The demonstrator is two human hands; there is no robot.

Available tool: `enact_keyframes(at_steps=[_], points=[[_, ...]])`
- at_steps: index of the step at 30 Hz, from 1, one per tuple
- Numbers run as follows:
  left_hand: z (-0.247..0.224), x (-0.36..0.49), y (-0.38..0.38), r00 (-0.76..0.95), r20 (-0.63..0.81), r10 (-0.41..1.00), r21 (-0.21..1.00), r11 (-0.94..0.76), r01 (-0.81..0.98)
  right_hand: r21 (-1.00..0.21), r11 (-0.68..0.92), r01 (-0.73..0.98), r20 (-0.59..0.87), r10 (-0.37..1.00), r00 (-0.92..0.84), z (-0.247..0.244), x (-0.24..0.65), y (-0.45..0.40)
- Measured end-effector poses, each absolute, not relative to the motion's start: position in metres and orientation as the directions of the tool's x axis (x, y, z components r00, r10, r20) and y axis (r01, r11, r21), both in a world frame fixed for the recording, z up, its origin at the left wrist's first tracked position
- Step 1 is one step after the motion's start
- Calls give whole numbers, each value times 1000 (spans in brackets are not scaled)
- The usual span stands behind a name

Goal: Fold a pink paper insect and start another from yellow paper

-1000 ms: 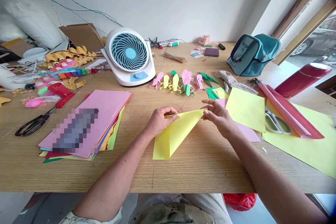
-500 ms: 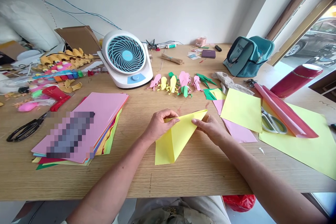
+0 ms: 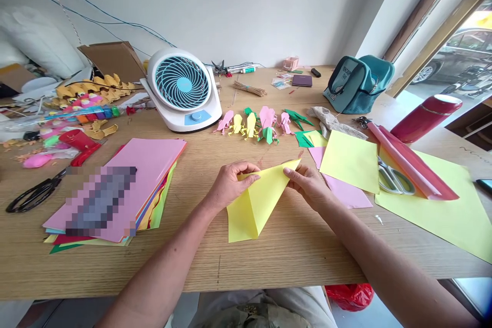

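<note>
Between my two hands is a sheet of yellow paper [image 3: 257, 205], partly folded, with a crease running down to its lower edge. My left hand [image 3: 234, 184] pinches its upper left edge between thumb and fingers. At the upper right corner, my right hand [image 3: 305, 182] grips the paper, thumb on top and fingers behind it. The paper's lower part hangs close to the wooden table [image 3: 200, 261]. Beyond my hands stand several folded paper figures, among them a pink one [image 3: 267, 117] and a yellow one [image 3: 251, 125].
Left lies a stack of coloured paper [image 3: 154, 164] with a blurred-out object on it, beside black-handled scissors [image 3: 34, 196]. A fan [image 3: 182, 84] stands behind. On the right are a yellow square sheet [image 3: 349, 159], grey-handled scissors [image 3: 395, 178], a red flask [image 3: 425, 118] and a teal bag [image 3: 357, 84].
The view has shifted slightly. My right thumb sits a little differently near the paper's upper right corner; both hands still hold the yellow paper.
</note>
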State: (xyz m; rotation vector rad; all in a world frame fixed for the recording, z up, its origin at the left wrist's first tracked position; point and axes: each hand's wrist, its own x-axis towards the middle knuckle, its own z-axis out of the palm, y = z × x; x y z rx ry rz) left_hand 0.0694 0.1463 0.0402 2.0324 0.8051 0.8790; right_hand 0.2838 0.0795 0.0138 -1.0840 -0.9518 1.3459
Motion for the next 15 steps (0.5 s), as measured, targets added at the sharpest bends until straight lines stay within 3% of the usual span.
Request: enact_keyframes(at_steps=[15], points=[[112,84,129,656,453,604,559,-766,318,-944,192,-267,145,972,185,38,295,71]])
